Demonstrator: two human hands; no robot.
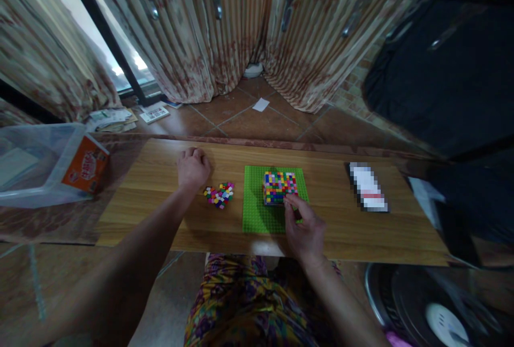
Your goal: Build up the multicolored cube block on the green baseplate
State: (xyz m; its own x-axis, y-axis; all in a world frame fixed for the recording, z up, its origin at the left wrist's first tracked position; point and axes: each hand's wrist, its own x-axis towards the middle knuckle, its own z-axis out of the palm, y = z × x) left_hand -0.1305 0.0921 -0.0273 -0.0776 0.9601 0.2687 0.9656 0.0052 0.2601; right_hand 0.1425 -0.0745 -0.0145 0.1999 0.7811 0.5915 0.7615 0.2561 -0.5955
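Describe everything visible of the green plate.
The green plate is bright green, thin and roughly square, covered in small studs, and looks like plastic. It lies flat on the wooden table, to the right of the loose bricks. A multicoloured block stands on it, toward the far edge. The right hand covers its near right corner; whether they touch is unclear.

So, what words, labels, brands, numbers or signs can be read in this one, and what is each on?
No text can be read with certainty.
Orange panel by the clear bin: pale characters, too blurred to read.
White printed item on the floor: dark print, too small.
Dark-edged flat device: face pixelated, nothing legible.
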